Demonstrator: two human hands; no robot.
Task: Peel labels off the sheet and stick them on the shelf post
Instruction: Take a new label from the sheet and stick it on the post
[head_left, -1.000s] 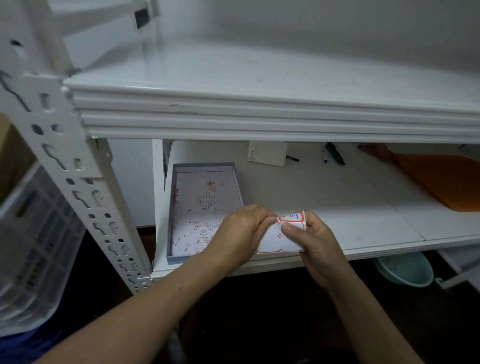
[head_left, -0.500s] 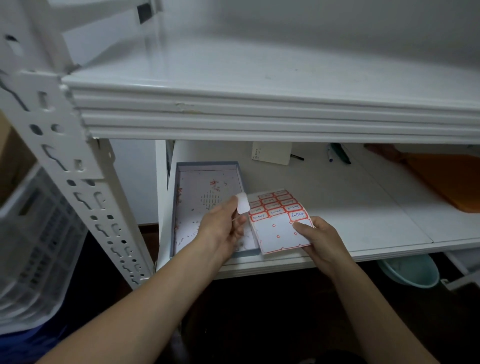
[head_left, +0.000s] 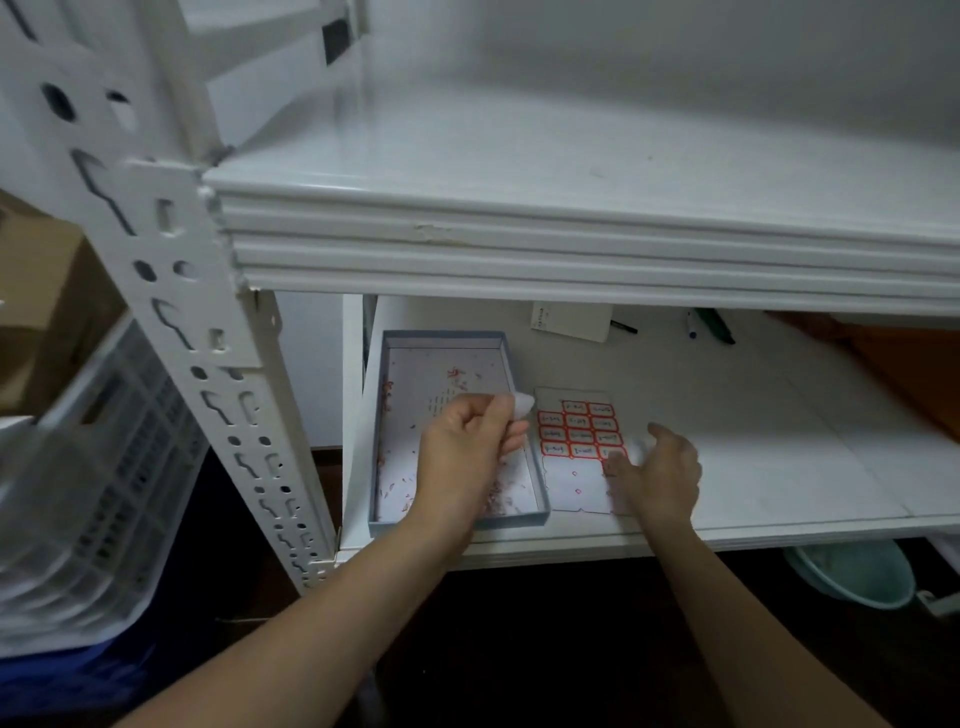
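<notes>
- Shelving of white metal: shelf post (head_left: 171, 291) at left, punched with rows of slots and holes; upper shelf (head_left: 571, 156) across the top; lower shelf (head_left: 753, 441) beneath; pale wall behind.
- On the lower shelf at left, shallow blue-grey tray (head_left: 381, 415) speckled with red paper scraps; far back, white card (head_left: 571, 322) and pens (head_left: 714, 325); at far right, orange board (head_left: 909, 374).
- Left of the post, white plastic crate (head_left: 104, 467) and cardboard box (head_left: 36, 291); below the shelf at right, teal basin (head_left: 852, 571).
- Flat on the lower shelf, just right of the tray: label sheet (head_left: 574, 467), with rows of red-bordered labels on its far half. Handwriting on them too small to read; near half blank but for small red marks.
- Raised over the tray's right wall: left hand (head_left: 467, 452), thumb and fingers curled, pinching one peeled white label (head_left: 522, 402).
- Low at the sheet's near right corner: right hand (head_left: 660, 473), fingers relaxed and slightly spread, gripping nothing; somewhat blurred.
</notes>
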